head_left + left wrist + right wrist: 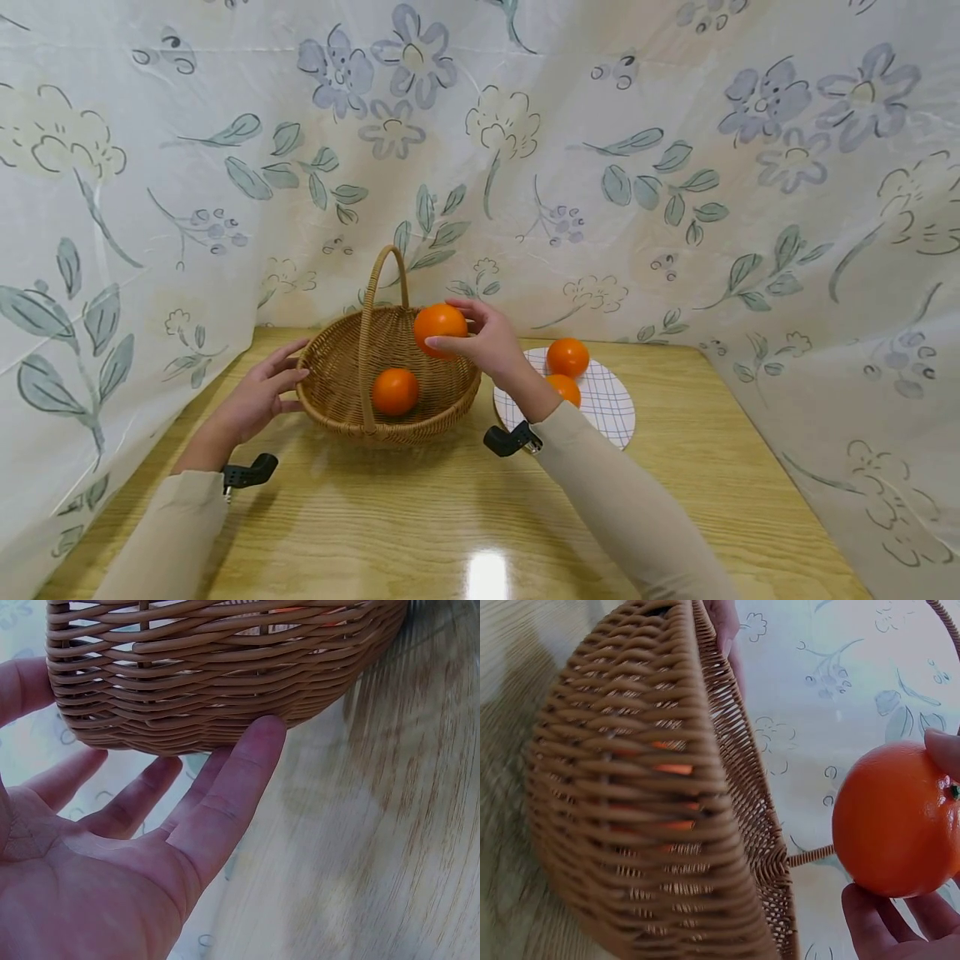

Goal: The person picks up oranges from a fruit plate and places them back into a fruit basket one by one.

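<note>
In the head view my right hand holds an orange between thumb and fingers, above the right side of a wicker basket. The right wrist view shows the held orange with a green stem spot. Another orange lies inside the basket, near the foot of its arched handle. My left hand is at the basket's left side. In the left wrist view its fairly straight fingers touch the woven wall from outside.
Right of the basket, a round plate with a blue-lined check pattern bears two oranges, one partly hidden by my right forearm. All stand on a wooden table. Floral cloth hangs behind and on both sides.
</note>
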### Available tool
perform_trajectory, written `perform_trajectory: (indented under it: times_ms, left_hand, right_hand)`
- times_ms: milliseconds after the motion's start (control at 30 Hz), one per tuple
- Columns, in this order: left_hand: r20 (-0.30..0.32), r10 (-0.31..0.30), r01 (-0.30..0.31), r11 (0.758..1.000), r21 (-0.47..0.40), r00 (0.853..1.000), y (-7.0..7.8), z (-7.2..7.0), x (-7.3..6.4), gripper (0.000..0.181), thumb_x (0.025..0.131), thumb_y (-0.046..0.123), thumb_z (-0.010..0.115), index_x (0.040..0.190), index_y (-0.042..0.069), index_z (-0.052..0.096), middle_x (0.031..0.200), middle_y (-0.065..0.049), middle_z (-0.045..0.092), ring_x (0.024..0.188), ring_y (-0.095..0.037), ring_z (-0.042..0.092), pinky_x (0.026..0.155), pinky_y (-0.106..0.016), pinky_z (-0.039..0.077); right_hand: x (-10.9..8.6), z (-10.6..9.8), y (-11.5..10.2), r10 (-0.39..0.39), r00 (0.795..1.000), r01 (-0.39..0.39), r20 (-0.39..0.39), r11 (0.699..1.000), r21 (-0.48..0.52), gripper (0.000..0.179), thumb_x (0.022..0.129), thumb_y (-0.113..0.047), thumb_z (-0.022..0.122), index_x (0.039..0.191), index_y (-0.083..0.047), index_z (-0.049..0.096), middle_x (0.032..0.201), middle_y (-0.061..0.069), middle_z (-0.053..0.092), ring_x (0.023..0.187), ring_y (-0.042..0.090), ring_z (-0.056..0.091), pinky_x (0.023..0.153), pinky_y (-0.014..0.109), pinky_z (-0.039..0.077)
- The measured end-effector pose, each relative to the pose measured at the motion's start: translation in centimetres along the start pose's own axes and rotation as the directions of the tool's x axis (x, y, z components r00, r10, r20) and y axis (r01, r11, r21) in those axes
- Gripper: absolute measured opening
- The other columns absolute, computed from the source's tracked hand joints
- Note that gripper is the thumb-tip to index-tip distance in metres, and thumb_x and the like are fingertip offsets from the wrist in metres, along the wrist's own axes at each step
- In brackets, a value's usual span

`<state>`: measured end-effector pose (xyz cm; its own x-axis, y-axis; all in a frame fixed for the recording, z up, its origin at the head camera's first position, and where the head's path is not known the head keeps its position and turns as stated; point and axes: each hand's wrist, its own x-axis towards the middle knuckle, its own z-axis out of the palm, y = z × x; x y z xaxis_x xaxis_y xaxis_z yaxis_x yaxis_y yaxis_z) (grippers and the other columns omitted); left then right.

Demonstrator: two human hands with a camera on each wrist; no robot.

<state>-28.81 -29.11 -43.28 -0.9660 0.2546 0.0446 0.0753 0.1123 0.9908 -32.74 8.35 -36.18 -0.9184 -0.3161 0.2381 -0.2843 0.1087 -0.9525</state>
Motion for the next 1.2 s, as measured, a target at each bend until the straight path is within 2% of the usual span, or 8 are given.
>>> perform_trajectory:
  times_ms: [433, 733, 933, 1100, 1200]
  left_hand:
    - [0.003, 0.005, -0.005, 1.000, -0.007, 1.000, 0.1, 0.0, 0.1, 0.069, 0.110, 0.025, 0.048, 0.166, 0.014, 0.009, 0.160, -0.031, 0.018, 0.113, -0.009, 0.062, 0.084, -0.036, 0.062]
    - [0.005, -0.010, 0.010, 1.000, 0.024, 1.000, 0.4, 0.0, 0.0, 0.070, 0.111, 0.027, 0.047, 0.166, 0.013, 0.008, 0.160, -0.032, 0.019, 0.114, -0.008, 0.061, 0.086, -0.036, 0.062]
    - [0.006, -0.014, 0.014, 1.000, 0.026, 1.000, 0.4, -0.1, 0.2, 0.069, 0.111, 0.027, 0.047, 0.166, 0.013, 0.008, 0.161, -0.033, 0.018, 0.114, -0.008, 0.061, 0.086, -0.035, 0.061]
    - [0.008, -0.014, 0.013, 1.000, 0.019, 1.000, 0.3, -0.1, 0.3, 0.070, 0.110, 0.027, 0.047, 0.166, 0.014, 0.008, 0.162, -0.033, 0.017, 0.115, -0.008, 0.060, 0.086, -0.035, 0.061]
    - [0.010, -0.014, 0.013, 1.000, 0.018, 1.000, 0.3, -0.2, 0.4, 0.070, 0.110, 0.027, 0.048, 0.167, 0.014, 0.008, 0.162, -0.033, 0.017, 0.115, -0.007, 0.060, 0.086, -0.035, 0.061]
  right_hand:
    - [2.4, 1.9, -1.0, 0.038, 0.998, -0.037, 0.051, 0.999, -0.026, 0.065, 0.079, -0.027, 0.090, 0.136, -0.020, 0.061, 0.131, 0.006, 0.064, 0.117, 0.024, 0.065, 0.091, 0.036, 0.060]
    - [3.9, 3.4, -1.2, 0.053, 0.997, -0.049, 0.059, 0.996, -0.080, 0.066, 0.079, -0.031, 0.090, 0.137, -0.017, 0.060, 0.130, 0.006, 0.064, 0.118, 0.024, 0.063, 0.096, 0.041, 0.058]
    - [4.8, 4.3, -1.3, 0.060, 0.995, -0.056, 0.076, 0.997, -0.055, 0.064, 0.081, -0.028, 0.089, 0.137, -0.015, 0.061, 0.130, 0.008, 0.065, 0.115, 0.025, 0.062, 0.098, 0.047, 0.056]
    - [5.8, 4.8, -0.7, 0.081, 0.994, -0.079, 0.067, 0.996, -0.035, 0.060, 0.080, -0.027, 0.089, 0.132, -0.015, 0.062, 0.126, 0.007, 0.066, 0.109, 0.023, 0.064, 0.089, 0.035, 0.058]
    - [6.4, 5.2, -0.1, 0.084, 0.995, -0.082, 0.047, 0.996, -0.026, 0.058, 0.079, -0.026, 0.090, 0.129, -0.015, 0.064, 0.123, 0.007, 0.067, 0.105, 0.022, 0.065, 0.088, 0.035, 0.058]
